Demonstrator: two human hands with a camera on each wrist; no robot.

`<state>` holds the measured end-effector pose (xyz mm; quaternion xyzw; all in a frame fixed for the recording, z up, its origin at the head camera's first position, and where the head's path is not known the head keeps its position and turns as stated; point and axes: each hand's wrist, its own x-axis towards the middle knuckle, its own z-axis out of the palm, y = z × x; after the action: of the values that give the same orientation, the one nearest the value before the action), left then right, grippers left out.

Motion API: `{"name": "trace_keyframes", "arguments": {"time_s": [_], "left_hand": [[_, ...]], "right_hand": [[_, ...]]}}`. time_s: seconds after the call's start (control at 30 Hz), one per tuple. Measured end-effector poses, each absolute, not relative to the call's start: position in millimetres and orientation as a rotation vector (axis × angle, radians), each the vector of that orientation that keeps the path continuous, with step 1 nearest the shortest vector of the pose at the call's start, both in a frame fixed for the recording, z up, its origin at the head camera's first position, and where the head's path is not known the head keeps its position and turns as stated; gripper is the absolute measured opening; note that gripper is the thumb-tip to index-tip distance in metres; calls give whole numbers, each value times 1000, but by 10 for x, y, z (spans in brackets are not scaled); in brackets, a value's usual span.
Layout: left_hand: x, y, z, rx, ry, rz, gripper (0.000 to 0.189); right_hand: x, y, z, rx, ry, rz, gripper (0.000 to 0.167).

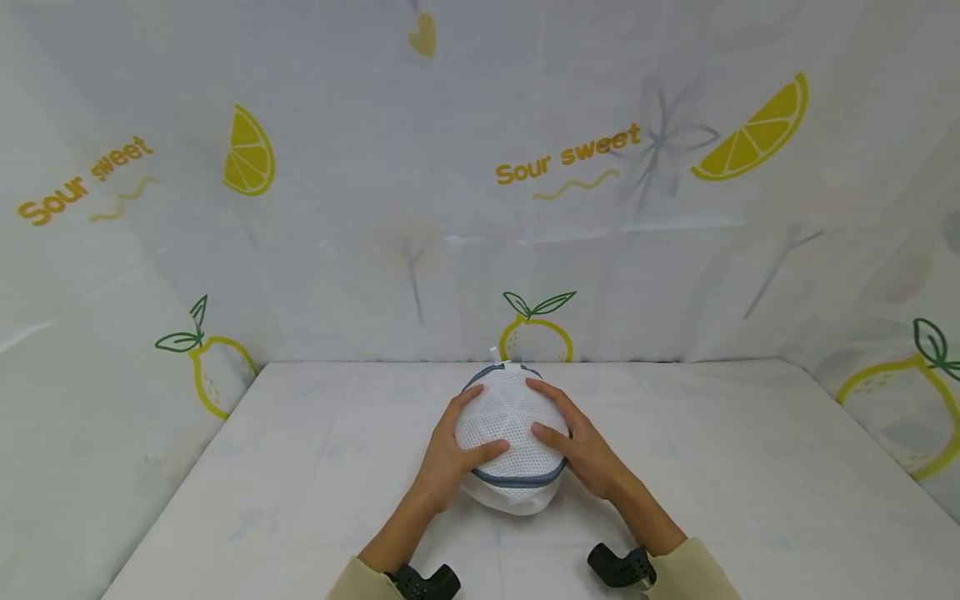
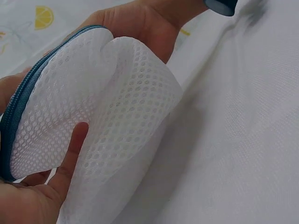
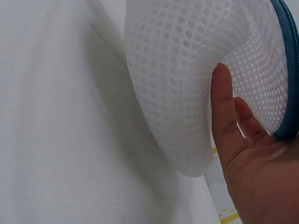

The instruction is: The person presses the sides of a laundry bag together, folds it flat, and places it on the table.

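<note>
A white mesh laundry bag (image 1: 504, 412) with a blue-grey zipper (image 1: 519, 481) is held between both hands over the middle of the table. My left hand (image 1: 444, 458) grips its left side, thumb across the front mesh. On the other side my right hand (image 1: 588, 457) grips it, its thumb also on the front. The left wrist view shows the mesh bag (image 2: 126, 102) bulging and creased, its zipper (image 2: 21, 100) running along one edge. Fingers (image 3: 223, 102) of the right hand press into the mesh in the right wrist view. Whatever is inside the bag cannot be seen.
A white cloth covers the table (image 1: 300, 467). Behind it rises a white backdrop (image 1: 450, 183) with lemon prints and lettering. Black wrist devices (image 1: 429, 582) are worn below both hands, beside beige sleeves (image 1: 693, 575).
</note>
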<state>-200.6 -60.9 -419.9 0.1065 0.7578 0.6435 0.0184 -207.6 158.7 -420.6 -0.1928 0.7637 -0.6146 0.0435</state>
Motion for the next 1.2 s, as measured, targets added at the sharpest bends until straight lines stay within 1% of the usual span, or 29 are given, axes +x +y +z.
{"name": "trace_keyframes", "arguments": {"time_s": [0.13, 0.3, 0.53, 0.67, 0.8, 0.97, 1.2], "left_hand": [[-2018, -641, -4181, 366, 2353, 2010, 78], [-2047, -677, -4157, 393, 2324, 2026, 75], [-2060, -719, -4174, 409, 2340, 2007, 76], [-2047, -755, -4194, 437, 2333, 2017, 72], [-2066, -798, -4151, 461, 2404, 1972, 68], [-2213, -879, -4018, 451, 2490, 1887, 67], [-2571, -1004, -3794, 466, 2363, 1901, 63]], "right_hand": [[-2074, 1638, -4161, -527, 2319, -1870, 53], [-2077, 1687, -4100, -455, 2270, -1900, 54], [-2037, 1738, -4031, -390, 2322, -1881, 57], [-1980, 1746, -3991, -291, 2375, -1874, 58], [-1878, 1747, -3952, -174, 2430, -1854, 63], [-1715, 1739, -3906, 28, 2396, -1964, 70], [-1369, 1635, -3875, 324, 2131, -2220, 81]]}}
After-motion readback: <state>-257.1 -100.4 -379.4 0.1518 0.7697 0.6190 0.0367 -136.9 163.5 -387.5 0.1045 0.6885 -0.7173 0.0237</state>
